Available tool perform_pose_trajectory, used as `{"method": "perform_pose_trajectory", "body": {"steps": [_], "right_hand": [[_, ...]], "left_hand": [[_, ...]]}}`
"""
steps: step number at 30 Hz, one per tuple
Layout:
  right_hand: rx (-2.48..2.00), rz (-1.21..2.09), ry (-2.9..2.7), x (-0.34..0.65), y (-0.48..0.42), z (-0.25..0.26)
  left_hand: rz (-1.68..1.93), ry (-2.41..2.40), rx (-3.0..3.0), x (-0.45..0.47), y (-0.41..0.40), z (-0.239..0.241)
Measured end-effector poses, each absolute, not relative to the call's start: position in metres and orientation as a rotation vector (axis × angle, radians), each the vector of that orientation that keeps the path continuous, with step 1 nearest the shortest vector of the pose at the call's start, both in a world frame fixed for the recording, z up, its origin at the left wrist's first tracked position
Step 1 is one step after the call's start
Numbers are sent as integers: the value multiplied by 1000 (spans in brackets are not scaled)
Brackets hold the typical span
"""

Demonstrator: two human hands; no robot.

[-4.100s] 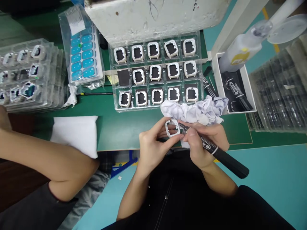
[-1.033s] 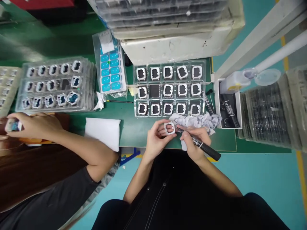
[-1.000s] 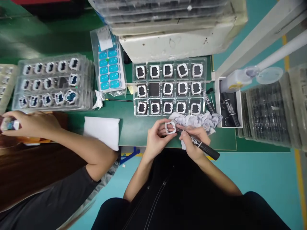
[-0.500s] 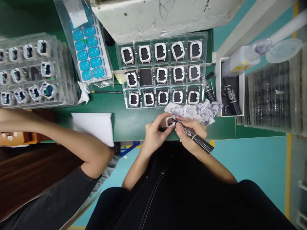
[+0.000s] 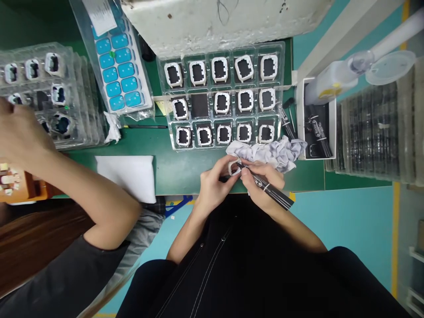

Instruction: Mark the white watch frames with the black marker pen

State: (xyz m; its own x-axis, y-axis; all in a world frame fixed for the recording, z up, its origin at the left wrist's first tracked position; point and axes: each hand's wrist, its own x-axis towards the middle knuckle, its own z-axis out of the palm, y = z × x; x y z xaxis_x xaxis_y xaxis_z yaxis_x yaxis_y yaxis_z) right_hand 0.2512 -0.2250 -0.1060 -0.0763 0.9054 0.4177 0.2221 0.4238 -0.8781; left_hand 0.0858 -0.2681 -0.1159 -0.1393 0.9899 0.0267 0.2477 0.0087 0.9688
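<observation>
Between the thumb and fingers of my left hand [image 5: 213, 185] is a small white watch-case frame [image 5: 233, 168], held over the front edge of the green table. My right hand [image 5: 263, 179] grips a black marker pen [image 5: 273, 193], its tip against or very near the right side of the frame. Fingers partly cover the frame. Just beyond my hands stands a clear plastic tray [image 5: 168, 91] holding several similar white frames; one pocket in its middle row has no frame. Crumpled white paper [image 5: 274, 152] lies right behind my right hand.
A co-worker's arm [image 5: 89, 194] reaches across the left side, near stacked trays [image 5: 86, 106]. Bagged blue pieces [image 5: 118, 69] lie at the back left, a folded white cloth [image 5: 127, 176] nearer. On the right stand a box of markers [image 5: 333, 132] and a plastic bottle [image 5: 334, 81].
The co-worker's arm has shifted, its hand now in view over the left trays. My hands stay almost in place, with the marker still at the frame. The whole view has shifted slightly.
</observation>
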Motion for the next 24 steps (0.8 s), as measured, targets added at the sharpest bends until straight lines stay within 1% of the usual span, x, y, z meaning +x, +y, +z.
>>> {"method": "perform_pose_trajectory", "body": {"steps": [24], "right_hand": [[-1012, 789, -1558, 250, -224, -103]], "left_hand": [[1175, 1528, 1443, 86, -270, -116]]}}
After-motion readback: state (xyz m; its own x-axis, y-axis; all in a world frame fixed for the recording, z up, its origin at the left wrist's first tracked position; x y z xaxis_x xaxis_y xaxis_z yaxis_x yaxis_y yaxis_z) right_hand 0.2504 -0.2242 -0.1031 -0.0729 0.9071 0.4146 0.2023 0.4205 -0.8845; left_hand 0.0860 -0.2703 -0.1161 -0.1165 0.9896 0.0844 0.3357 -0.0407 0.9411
